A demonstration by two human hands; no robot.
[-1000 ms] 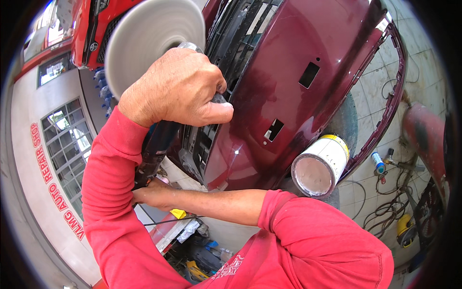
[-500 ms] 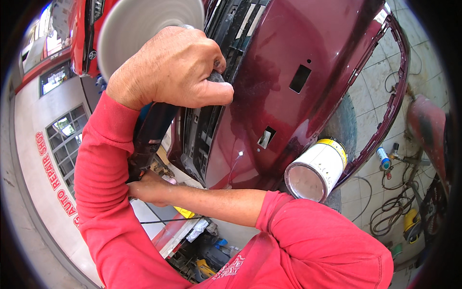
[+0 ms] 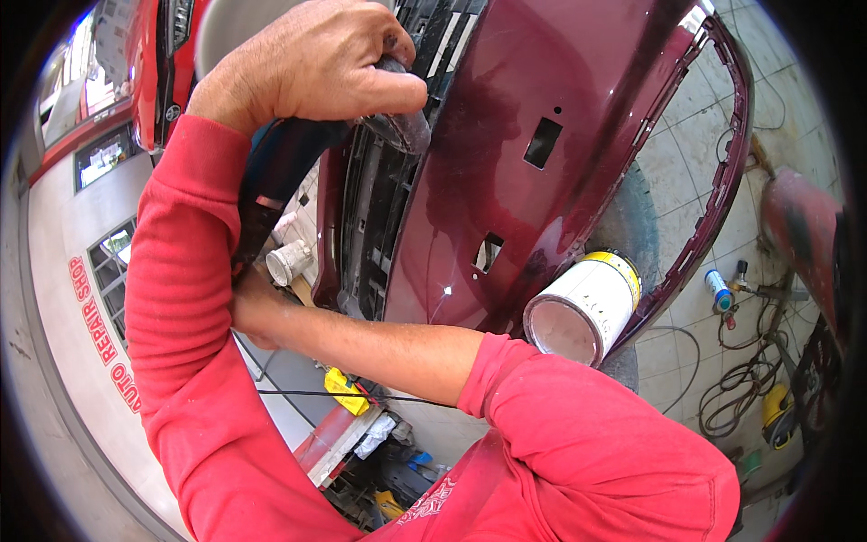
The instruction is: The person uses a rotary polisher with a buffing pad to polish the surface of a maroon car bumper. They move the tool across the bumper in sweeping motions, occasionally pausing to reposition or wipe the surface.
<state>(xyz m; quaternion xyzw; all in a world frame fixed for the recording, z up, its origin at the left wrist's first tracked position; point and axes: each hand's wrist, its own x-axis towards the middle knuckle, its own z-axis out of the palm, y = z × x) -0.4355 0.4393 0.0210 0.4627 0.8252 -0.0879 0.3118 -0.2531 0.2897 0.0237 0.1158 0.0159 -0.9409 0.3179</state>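
Note:
A dark blue and black polisher (image 3: 287, 167) with a round white pad (image 3: 226, 34) is in both my hands. My left hand (image 3: 312, 61) is closed around its dark front handle (image 3: 404, 131). My right hand (image 3: 257, 305) reaches across under the left forearm and grips the polisher's rear end; its fingers are mostly hidden there. The pad is partly cut off by the upper edge of the view. Beside the tool lies a glossy maroon car bumper (image 3: 479, 199) with two rectangular cut-outs and a black grille (image 3: 370, 217) along its left side.
A white can with a yellow band (image 3: 587, 303) lies tilted against the bumper's near right end. A smaller white can (image 3: 289, 262) stands beyond my right forearm. A black cord (image 3: 298, 393) runs below that arm. Coiled hoses (image 3: 741, 397) lie on the tiled floor at right.
The polisher and my left hand have moved up and slightly left, taking more of the pad out of view. My right hand has shifted upward too. The smaller white can now shows.

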